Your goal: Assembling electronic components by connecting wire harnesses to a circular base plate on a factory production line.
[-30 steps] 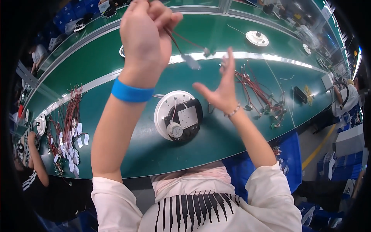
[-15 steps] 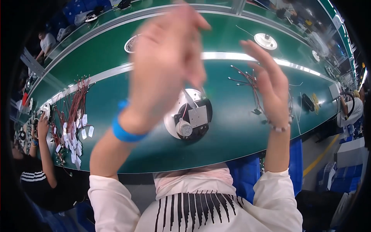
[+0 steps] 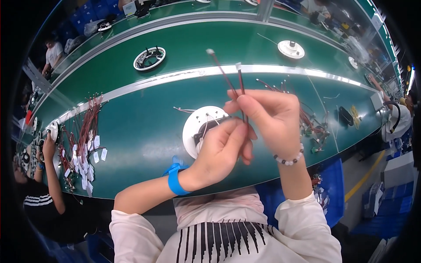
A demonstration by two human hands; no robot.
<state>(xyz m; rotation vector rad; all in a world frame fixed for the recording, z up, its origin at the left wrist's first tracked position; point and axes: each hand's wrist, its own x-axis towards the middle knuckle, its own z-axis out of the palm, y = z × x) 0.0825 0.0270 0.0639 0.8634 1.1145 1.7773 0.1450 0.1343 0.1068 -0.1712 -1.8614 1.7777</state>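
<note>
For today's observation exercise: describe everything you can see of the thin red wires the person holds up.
The red wires are two thin, flexible leads, each tipped with a small white connector. They rise from between both hands, fanning slightly apart toward the top. The left hand and right hand pinch their lower part above the green bench; their lower ends are hidden.

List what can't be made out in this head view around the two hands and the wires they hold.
- Lower ends of the red wires: hidden between the left hand and right hand.
- White round housing: its right part is covered by both hands, so its inner parts are mostly unseen.
- White connectors at the wire tips: too small to tell their type.
- Tagged wire bundle on the green table: tags too small to make out.
</note>
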